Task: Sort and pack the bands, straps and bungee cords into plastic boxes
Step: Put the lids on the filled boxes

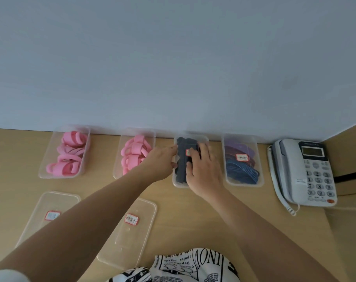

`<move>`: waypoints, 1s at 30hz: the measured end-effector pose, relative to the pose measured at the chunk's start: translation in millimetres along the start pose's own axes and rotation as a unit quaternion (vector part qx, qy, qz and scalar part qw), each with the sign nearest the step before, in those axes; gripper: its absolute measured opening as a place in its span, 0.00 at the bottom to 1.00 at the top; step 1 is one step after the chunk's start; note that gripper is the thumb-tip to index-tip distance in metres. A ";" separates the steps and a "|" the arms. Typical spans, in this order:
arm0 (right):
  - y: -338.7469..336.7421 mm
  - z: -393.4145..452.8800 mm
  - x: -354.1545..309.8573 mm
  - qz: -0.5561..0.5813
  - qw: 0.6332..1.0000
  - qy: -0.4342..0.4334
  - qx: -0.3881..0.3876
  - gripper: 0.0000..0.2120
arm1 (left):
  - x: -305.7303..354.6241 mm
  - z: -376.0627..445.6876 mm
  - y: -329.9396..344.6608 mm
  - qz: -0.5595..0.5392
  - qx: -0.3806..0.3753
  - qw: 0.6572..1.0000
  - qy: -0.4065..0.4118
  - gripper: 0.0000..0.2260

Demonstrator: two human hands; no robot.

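Observation:
Four clear plastic boxes stand in a row along the wall. The two left boxes are uncovered and hold pink bands. The third box holds dark straps under a labelled lid. My left hand grips its left rim, with thumb and fingers on the edge. My right hand lies on top of the lid with its fingers spread, partly hiding the label. The fourth box is lidded and labelled, with purple and blue cords inside.
Two loose clear lids with red-framed labels lie on the wooden table in front of the pink boxes. A grey desk phone stands at the right beside a wooden side panel. My patterned clothing shows at the bottom edge.

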State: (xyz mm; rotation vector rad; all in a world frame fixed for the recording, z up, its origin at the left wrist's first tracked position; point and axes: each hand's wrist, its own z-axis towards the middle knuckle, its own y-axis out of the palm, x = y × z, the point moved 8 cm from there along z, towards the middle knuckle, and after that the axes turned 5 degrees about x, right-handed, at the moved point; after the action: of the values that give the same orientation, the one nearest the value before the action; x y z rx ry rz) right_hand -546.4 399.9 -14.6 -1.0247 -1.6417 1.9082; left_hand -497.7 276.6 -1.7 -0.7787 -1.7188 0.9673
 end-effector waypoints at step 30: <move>23.8 20.7 9.8 -0.063 0.997 0.029 -0.045 0.31 | 5.4 0.8 25.0 0.084 -0.085 0.991 0.055 0.67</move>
State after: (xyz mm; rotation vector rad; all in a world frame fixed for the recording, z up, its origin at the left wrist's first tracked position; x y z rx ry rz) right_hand -564.7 388.3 -39.5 -0.9775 -1.7309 1.7228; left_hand -498.6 292.9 -21.4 -1.0829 -1.6739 0.8810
